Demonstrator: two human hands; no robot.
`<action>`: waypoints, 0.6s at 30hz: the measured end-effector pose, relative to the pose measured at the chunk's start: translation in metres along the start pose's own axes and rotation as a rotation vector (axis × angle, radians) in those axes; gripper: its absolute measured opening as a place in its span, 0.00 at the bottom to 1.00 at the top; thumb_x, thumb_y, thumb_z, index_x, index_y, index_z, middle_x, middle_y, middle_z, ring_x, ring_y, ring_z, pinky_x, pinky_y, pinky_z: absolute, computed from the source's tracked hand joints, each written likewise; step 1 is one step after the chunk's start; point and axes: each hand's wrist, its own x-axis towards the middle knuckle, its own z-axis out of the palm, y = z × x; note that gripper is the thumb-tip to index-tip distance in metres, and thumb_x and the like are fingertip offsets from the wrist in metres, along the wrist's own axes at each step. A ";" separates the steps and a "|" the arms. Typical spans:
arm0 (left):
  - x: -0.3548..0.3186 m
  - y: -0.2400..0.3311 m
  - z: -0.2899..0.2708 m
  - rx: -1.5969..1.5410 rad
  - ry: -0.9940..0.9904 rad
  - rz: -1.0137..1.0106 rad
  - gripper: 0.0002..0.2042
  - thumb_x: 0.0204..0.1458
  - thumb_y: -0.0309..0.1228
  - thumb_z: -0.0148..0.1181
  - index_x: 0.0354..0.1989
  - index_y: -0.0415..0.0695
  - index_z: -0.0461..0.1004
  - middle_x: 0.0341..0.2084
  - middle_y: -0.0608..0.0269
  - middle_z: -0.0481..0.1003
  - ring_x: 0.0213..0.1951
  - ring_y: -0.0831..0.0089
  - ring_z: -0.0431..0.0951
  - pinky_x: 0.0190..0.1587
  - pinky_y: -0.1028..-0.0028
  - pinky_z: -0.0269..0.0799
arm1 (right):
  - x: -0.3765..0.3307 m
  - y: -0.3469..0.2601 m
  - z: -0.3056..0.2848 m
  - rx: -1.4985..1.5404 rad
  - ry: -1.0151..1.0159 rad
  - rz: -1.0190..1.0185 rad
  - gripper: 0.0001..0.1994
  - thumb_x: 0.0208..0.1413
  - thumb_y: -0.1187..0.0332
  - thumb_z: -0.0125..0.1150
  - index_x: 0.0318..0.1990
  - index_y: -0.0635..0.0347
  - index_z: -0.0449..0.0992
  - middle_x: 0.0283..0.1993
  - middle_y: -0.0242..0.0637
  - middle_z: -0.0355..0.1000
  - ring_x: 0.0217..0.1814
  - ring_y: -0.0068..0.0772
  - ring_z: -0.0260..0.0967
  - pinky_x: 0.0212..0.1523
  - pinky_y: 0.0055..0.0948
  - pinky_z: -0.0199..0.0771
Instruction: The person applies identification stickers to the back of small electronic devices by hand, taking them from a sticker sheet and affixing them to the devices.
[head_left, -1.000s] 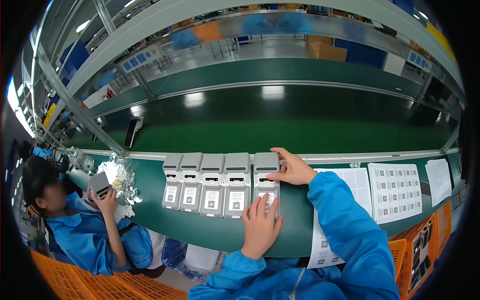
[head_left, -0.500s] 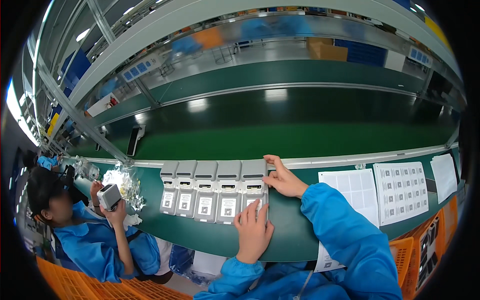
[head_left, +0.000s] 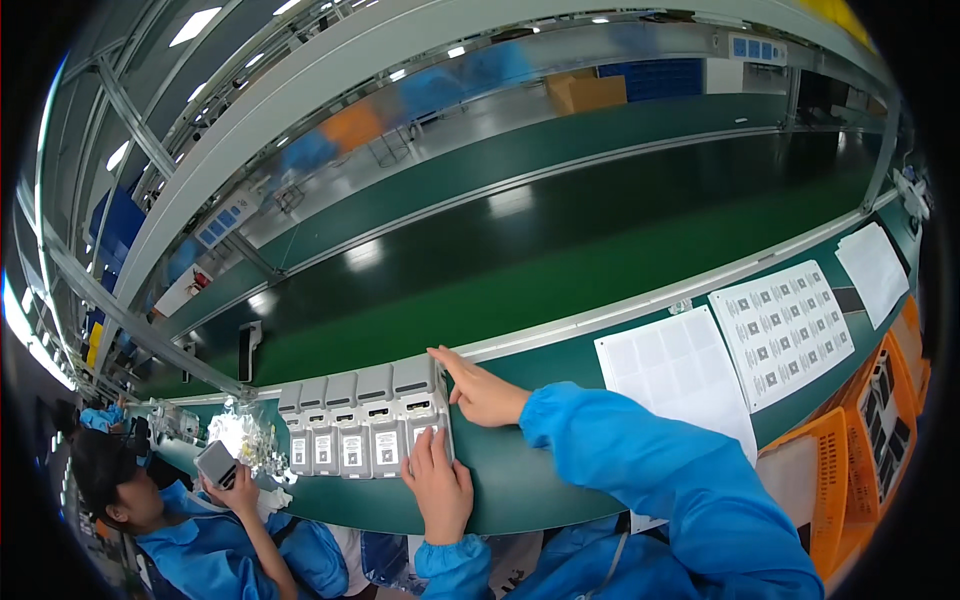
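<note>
1. Lower left: a co-worker's hand (head_left: 240, 492) holds a grey unit (head_left: 216, 463) near clear plastic bags (head_left: 262, 448).
2. Lower left of centre: five grey devices (head_left: 347, 430) lie side by side on the green table (head_left: 515, 500); uneven side pressure could skew the row.
3. Lower centre: the left hand (head_left: 440, 490) rests, fingers extended, on the rightmost device (head_left: 416, 407), gripping nothing; dragging fingertips could scuff its label.
4. Centre: the right hand (head_left: 488, 394) keeps thumb and forefinger spread at that device's right edge; overpushing could jam neighbours.
5. Right: a trailing sleeve (head_left: 650, 440) could shift the pale sheet (head_left: 665, 365) beside the label sheet (head_left: 783, 335).
</note>
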 end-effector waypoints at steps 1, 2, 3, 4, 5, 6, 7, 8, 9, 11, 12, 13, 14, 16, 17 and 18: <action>0.001 -0.001 0.000 -0.025 0.021 0.021 0.28 0.56 0.25 0.60 0.68 0.41 0.69 0.69 0.48 0.67 0.71 0.51 0.66 0.74 0.42 0.48 | -0.008 -0.013 -0.014 -0.154 0.014 -0.022 0.36 0.59 0.85 0.50 0.78 0.64 0.55 0.79 0.62 0.55 0.72 0.63 0.68 0.67 0.49 0.74; 0.002 0.000 0.000 -0.056 0.040 0.052 0.28 0.57 0.25 0.60 0.69 0.41 0.68 0.69 0.47 0.68 0.70 0.49 0.66 0.75 0.43 0.49 | -0.017 -0.020 -0.037 -0.234 -0.001 -0.066 0.32 0.60 0.84 0.52 0.74 0.64 0.61 0.75 0.59 0.62 0.70 0.61 0.69 0.66 0.50 0.75; 0.003 0.001 -0.001 -0.055 0.027 0.059 0.28 0.57 0.25 0.60 0.69 0.41 0.68 0.69 0.47 0.68 0.70 0.49 0.66 0.75 0.43 0.49 | -0.030 -0.028 -0.063 -0.317 -0.015 -0.106 0.28 0.60 0.82 0.54 0.70 0.64 0.67 0.72 0.55 0.68 0.68 0.60 0.71 0.65 0.50 0.75; 0.002 -0.002 -0.002 -0.047 0.020 0.042 0.27 0.58 0.25 0.60 0.69 0.41 0.68 0.69 0.46 0.68 0.70 0.48 0.67 0.75 0.43 0.49 | -0.045 -0.048 -0.087 -0.378 -0.025 -0.054 0.24 0.61 0.81 0.56 0.66 0.64 0.72 0.67 0.53 0.73 0.66 0.59 0.73 0.65 0.50 0.76; 0.002 -0.002 -0.001 -0.047 0.009 0.033 0.26 0.59 0.25 0.59 0.69 0.41 0.68 0.70 0.45 0.67 0.71 0.48 0.67 0.75 0.43 0.49 | -0.067 -0.071 -0.116 -0.445 -0.030 0.007 0.21 0.61 0.79 0.58 0.62 0.63 0.76 0.61 0.51 0.78 0.64 0.58 0.75 0.64 0.49 0.77; 0.005 0.005 -0.002 -0.018 0.007 0.018 0.24 0.62 0.26 0.59 0.68 0.41 0.69 0.70 0.45 0.67 0.70 0.47 0.67 0.75 0.43 0.49 | -0.093 -0.085 -0.145 -0.469 0.039 0.000 0.19 0.62 0.79 0.59 0.61 0.63 0.78 0.57 0.50 0.80 0.61 0.57 0.77 0.62 0.48 0.78; 0.008 0.012 0.000 -0.037 -0.014 0.048 0.24 0.62 0.26 0.59 0.68 0.41 0.69 0.70 0.45 0.67 0.70 0.47 0.67 0.75 0.43 0.49 | -0.126 -0.100 -0.173 -0.506 0.117 0.005 0.18 0.62 0.78 0.60 0.59 0.62 0.80 0.53 0.50 0.82 0.58 0.56 0.78 0.61 0.47 0.79; 0.011 0.018 0.004 -0.050 0.000 0.077 0.23 0.63 0.27 0.60 0.67 0.41 0.70 0.71 0.45 0.66 0.71 0.47 0.66 0.76 0.43 0.49 | -0.161 -0.119 -0.199 -0.502 0.207 0.105 0.18 0.62 0.78 0.60 0.59 0.62 0.80 0.52 0.49 0.83 0.56 0.53 0.80 0.59 0.44 0.80; 0.015 0.027 0.009 -0.073 0.009 0.116 0.23 0.63 0.28 0.61 0.67 0.41 0.70 0.71 0.45 0.66 0.71 0.47 0.66 0.76 0.42 0.48 | -0.197 -0.133 -0.221 -0.507 0.306 0.214 0.17 0.63 0.78 0.61 0.59 0.63 0.80 0.51 0.48 0.83 0.53 0.50 0.82 0.57 0.42 0.81; 0.019 0.050 0.009 -0.122 -0.042 0.239 0.21 0.65 0.29 0.60 0.66 0.42 0.71 0.72 0.46 0.65 0.71 0.45 0.65 0.75 0.44 0.51 | -0.282 -0.146 -0.252 -0.515 0.630 0.397 0.17 0.64 0.78 0.61 0.59 0.62 0.81 0.48 0.45 0.84 0.50 0.42 0.83 0.54 0.37 0.81; 0.021 0.062 0.004 -0.175 -0.094 0.258 0.22 0.65 0.29 0.60 0.67 0.41 0.71 0.72 0.46 0.65 0.71 0.45 0.64 0.75 0.46 0.52 | -0.320 -0.151 -0.262 -0.545 0.770 0.477 0.15 0.65 0.77 0.61 0.58 0.64 0.81 0.46 0.43 0.85 0.49 0.34 0.83 0.53 0.32 0.80; 0.022 0.078 0.002 -0.228 -0.146 0.280 0.22 0.65 0.29 0.60 0.67 0.40 0.70 0.72 0.46 0.65 0.71 0.44 0.63 0.74 0.47 0.54 | -0.372 -0.147 -0.271 -0.564 0.904 0.542 0.15 0.66 0.76 0.61 0.59 0.64 0.80 0.47 0.41 0.84 0.49 0.31 0.81 0.52 0.31 0.80; 0.022 0.096 0.000 -0.250 -0.208 0.308 0.22 0.67 0.31 0.58 0.68 0.40 0.69 0.72 0.45 0.64 0.71 0.45 0.63 0.74 0.49 0.56 | -0.426 -0.141 -0.273 -0.521 1.066 0.611 0.15 0.67 0.76 0.61 0.60 0.64 0.79 0.48 0.40 0.83 0.50 0.30 0.81 0.52 0.30 0.79; 0.027 0.139 -0.006 -0.330 -0.352 0.377 0.25 0.66 0.33 0.60 0.68 0.33 0.69 0.74 0.42 0.62 0.72 0.41 0.60 0.74 0.48 0.53 | -0.552 -0.130 -0.262 -0.513 1.380 0.744 0.15 0.69 0.75 0.60 0.61 0.63 0.78 0.50 0.39 0.82 0.50 0.30 0.80 0.53 0.30 0.79; 0.030 0.153 0.001 -0.339 -0.381 0.438 0.25 0.66 0.33 0.60 0.68 0.33 0.69 0.74 0.42 0.62 0.72 0.41 0.60 0.74 0.48 0.53 | -0.622 -0.125 -0.249 -0.544 1.521 0.811 0.15 0.70 0.74 0.60 0.61 0.62 0.78 0.50 0.39 0.81 0.50 0.29 0.79 0.53 0.30 0.79; 0.034 0.164 0.010 -0.277 -0.373 0.575 0.30 0.63 0.36 0.65 0.71 0.36 0.68 0.73 0.39 0.63 0.71 0.38 0.63 0.73 0.47 0.57 | -0.687 -0.124 -0.228 -0.536 1.662 0.935 0.14 0.70 0.73 0.60 0.60 0.63 0.78 0.50 0.39 0.81 0.50 0.29 0.79 0.53 0.30 0.79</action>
